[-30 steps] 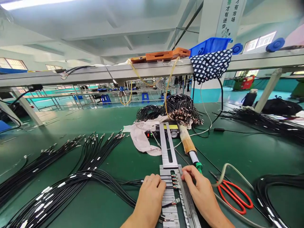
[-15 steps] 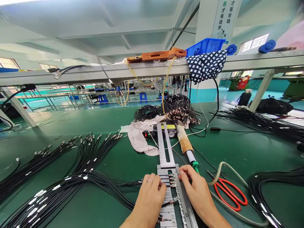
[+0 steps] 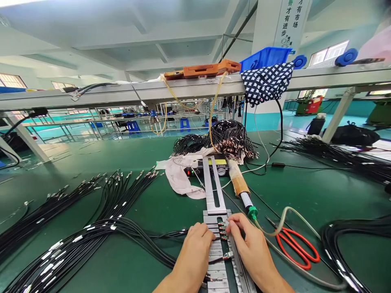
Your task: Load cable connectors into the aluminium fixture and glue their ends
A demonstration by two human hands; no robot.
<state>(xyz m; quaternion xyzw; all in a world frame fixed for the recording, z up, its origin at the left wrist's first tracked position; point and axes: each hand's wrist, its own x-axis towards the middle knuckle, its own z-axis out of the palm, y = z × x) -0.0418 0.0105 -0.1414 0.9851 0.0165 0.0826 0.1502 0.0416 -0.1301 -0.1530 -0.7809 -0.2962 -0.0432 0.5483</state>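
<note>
A grey metal fixture (image 3: 217, 246) with cross slots lies on the green table in front of me, and several black cable ends with metal connectors sit in its slots. My left hand (image 3: 194, 252) rests on the fixture's left side, fingers curled down onto the cables. My right hand (image 3: 249, 244) lies on the right side, fingertips pressed on a connector (image 3: 223, 234) at the upper slots. One loose connector (image 3: 227, 255) lies between both hands. A syringe-like dispenser (image 3: 242, 191) with a green tip lies just beyond my right hand.
Bundles of black cables (image 3: 76, 240) fan across the left of the table. Red-handled scissors (image 3: 295, 246) and more coiled cable (image 3: 345, 248) lie to the right. A small controller box (image 3: 207, 167), a white cloth (image 3: 180, 179) and a cable heap (image 3: 229, 140) sit behind the fixture.
Both hands stay on the fixture; my right fingertips have shifted slightly left onto the connectors. The view has moved a little.
</note>
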